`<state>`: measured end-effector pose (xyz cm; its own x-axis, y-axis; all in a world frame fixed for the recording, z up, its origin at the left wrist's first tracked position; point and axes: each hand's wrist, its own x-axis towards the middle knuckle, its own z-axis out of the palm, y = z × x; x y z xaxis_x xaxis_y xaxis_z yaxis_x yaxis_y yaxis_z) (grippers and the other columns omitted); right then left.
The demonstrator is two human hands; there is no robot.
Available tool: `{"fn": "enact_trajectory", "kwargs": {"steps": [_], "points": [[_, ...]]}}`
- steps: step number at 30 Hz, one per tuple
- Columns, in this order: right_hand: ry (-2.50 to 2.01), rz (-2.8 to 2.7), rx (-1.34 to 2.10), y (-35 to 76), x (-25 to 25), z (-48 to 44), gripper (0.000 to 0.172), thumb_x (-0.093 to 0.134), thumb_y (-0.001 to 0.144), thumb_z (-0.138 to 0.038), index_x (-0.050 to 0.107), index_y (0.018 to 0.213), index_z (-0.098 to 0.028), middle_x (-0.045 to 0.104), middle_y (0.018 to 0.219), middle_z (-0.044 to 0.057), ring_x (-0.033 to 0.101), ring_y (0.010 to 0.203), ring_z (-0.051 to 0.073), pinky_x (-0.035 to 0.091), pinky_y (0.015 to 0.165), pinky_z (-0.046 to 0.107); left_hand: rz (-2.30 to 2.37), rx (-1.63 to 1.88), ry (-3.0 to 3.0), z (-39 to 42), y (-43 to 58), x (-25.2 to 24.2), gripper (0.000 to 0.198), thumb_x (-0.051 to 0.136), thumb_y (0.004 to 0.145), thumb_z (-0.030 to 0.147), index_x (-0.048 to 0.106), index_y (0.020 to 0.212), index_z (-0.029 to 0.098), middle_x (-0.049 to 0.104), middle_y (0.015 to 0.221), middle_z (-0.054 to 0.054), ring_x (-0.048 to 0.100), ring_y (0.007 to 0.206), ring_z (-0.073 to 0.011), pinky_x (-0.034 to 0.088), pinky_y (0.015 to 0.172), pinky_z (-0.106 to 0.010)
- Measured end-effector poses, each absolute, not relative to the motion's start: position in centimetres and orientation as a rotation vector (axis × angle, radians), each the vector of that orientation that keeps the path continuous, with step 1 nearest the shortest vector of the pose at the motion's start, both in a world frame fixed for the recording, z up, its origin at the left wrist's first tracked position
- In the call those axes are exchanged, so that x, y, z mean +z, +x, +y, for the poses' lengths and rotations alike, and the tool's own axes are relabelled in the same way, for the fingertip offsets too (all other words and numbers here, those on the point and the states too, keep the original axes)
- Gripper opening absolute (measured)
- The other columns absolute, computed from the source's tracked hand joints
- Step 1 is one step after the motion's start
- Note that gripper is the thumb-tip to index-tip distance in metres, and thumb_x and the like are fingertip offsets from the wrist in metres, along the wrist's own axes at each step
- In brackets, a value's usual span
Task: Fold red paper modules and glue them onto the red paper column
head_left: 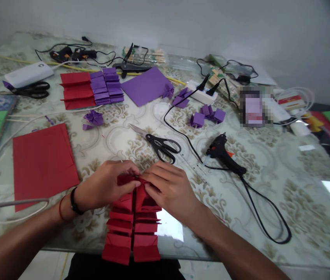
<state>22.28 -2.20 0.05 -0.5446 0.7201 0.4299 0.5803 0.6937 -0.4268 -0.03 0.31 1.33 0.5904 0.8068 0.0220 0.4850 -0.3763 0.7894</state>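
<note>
Nearest: pleated red paper (134, 229), lower end overhanging near edge of worktop (270, 175). Left hand (103, 190), right hand (169, 188): fingers of both pinched shut on paper's upper end, fingertips meeting. Left of hands: flat red sheet (44, 163). Just beyond: black scissors (160, 144); glue gun (225, 153) to right, corded. Far: purple sheet (146, 85), pleated purple strips (108, 85).

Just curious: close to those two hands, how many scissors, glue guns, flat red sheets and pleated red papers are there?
Scissors: 1
Glue gun: 1
Flat red sheet: 1
Pleated red paper: 1, pinched by the left hand and right hand
Total: 4
</note>
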Motion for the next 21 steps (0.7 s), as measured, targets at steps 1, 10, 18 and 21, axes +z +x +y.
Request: {"fn": "enact_trajectory", "kwargs": {"steps": [1, 10, 18, 21], "points": [[-0.991, -2.308, 0.325, 22.28, 0.01, -2.19, 0.024, 0.057, 0.106, -0.016, 0.076, 0.092, -0.015, 0.081, 0.088, 0.006, 0.07, 0.084, 0.021, 0.056, 0.08, 0.036, 1.027, 0.532, 2.043, 0.33, -0.03, 1.35, 0.009, 0.069, 0.093, 0.021, 0.071, 0.101, 0.02, 0.08, 0.091, 0.002, 0.074, 0.081, -0.0152, 0.053, 0.075, -0.026], [-0.992, -2.264, 0.33, 22.33, -0.16, -2.02, 0.015, 0.063, 0.104, -0.015, 0.078, 0.102, -0.015, 0.083, 0.096, 0.005, 0.071, 0.088, 0.022, 0.058, 0.085, 0.037, 1.046, 0.536, 1.938, 0.5, 0.01, 1.61, 0.009, 0.068, 0.095, 0.023, 0.071, 0.103, 0.021, 0.079, 0.092, 0.001, 0.073, 0.081, -0.015, 0.056, 0.075, -0.025], [-1.064, -2.276, 0.413, 22.88, 0.47, -1.77, 0.012, 0.065, 0.098, -0.011, 0.077, 0.1, -0.014, 0.08, 0.096, 0.007, 0.07, 0.09, 0.024, 0.059, 0.087, 0.039, 1.037, 0.514, 1.839, 0.68, -0.03, 1.54, 0.01, 0.067, 0.095, 0.02, 0.076, 0.097, 0.02, 0.083, 0.092, 0.0, 0.076, 0.084, -0.0156, 0.057, 0.078, -0.024], [-1.045, -2.29, 0.401, 23.08, 0.53, -1.86, 0.014, 0.064, 0.1, -0.012, 0.077, 0.096, -0.014, 0.08, 0.092, 0.007, 0.07, 0.088, 0.023, 0.059, 0.085, 0.037, 1.05, 0.496, 1.831, 0.75, -0.04, 1.55, 0.01, 0.068, 0.094, 0.021, 0.078, 0.096, 0.02, 0.084, 0.091, 0.0, 0.076, 0.083, -0.0155, 0.056, 0.076, -0.023]]}}
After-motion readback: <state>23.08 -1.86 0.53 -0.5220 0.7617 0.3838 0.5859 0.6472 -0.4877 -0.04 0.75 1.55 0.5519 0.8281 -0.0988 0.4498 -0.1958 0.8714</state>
